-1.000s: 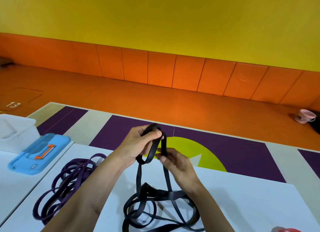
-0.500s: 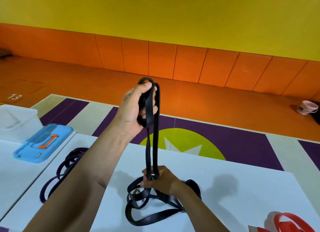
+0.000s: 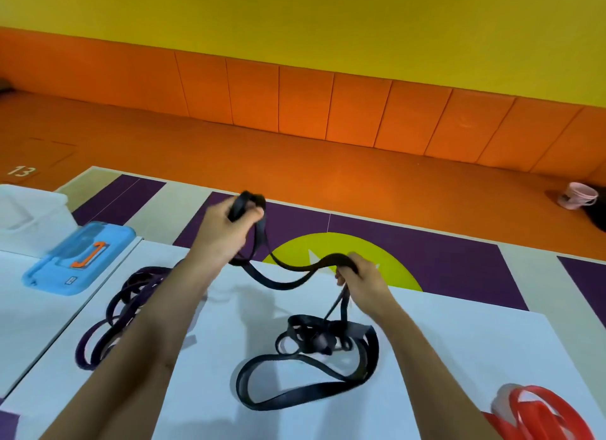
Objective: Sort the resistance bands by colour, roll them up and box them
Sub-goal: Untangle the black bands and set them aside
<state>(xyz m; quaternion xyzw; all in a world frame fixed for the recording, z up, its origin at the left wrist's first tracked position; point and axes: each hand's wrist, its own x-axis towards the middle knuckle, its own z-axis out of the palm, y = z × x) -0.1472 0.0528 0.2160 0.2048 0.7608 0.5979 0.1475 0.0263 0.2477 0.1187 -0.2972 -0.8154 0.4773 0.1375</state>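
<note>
A black band [image 3: 314,339], flat, narrow and matte, is being handled over the white worktop [image 3: 442,357]. Its doubled end is being held up by the left hand [image 3: 226,229], the grip being applied fully, with fingers and thumb curled round the folded loop. A further stretch is being clasped by the right hand [image 3: 364,282], that grip likewise being wrapped tight round the strap. Between the two hands the black band is being left slack, sagging in a curve whose long axis is running from upper left to lower right. From the right hand two strands are being let down to the rest of the black band, which is lying tangled on the worktop with one wide loop spread sideways in front of the knot. Left of the black band, partly hidden by the left forearm, purple bands [image 3: 144,284] are lying in a loose heap; farther left a blue case [image 3: 78,259] and a white box [image 3: 29,216] are being seen. Right of the black band, at the near edge, red bands [image 3: 537,413] are lying. Beyond it, on the orange floor, a pink bucket [image 3: 578,195] is standing.
</note>
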